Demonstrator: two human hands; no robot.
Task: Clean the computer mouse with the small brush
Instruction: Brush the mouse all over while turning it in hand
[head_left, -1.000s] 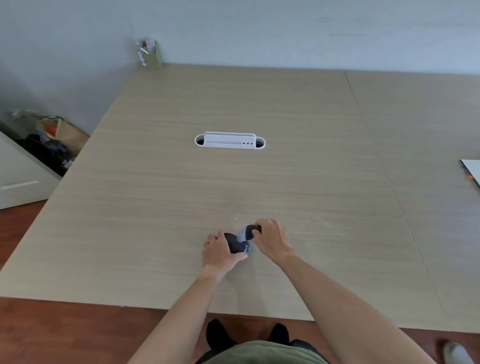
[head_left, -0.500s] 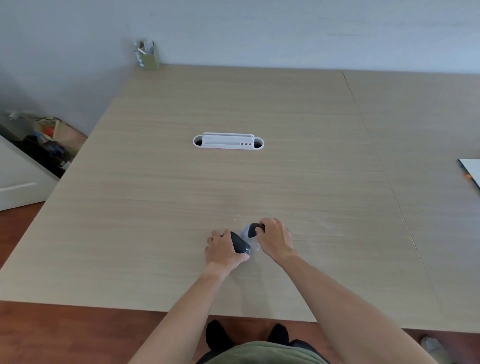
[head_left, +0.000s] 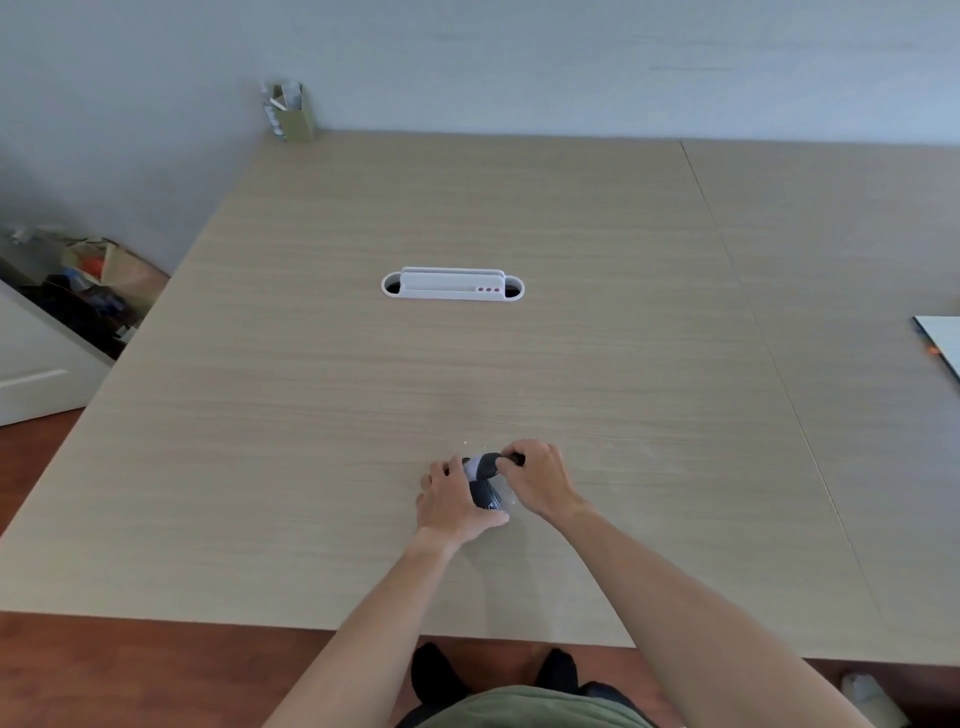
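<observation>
Both hands meet low on the wooden table (head_left: 519, 374), close to its near edge. Left hand (head_left: 451, 501) is wrapped around the dark computer mouse (head_left: 486, 496), fingers curled over its far side, thumb along the near side, holding it tight just at the tabletop. Right hand (head_left: 537, 480) is pinched shut on the small brush (head_left: 485, 465), a stubby dark handle with a pale bristle end, and that pale end sits right on the front of the mouse, touching it. The brush lies across, handle towards the right, bristles towards the left. Further up the table, well apart from the hands, a white cable grommet (head_left: 452, 285) is set into the surface. A small green pen holder (head_left: 292, 111) stands at the far corner against the wall. A white sheet (head_left: 943, 340) pokes in at the right edge.
</observation>
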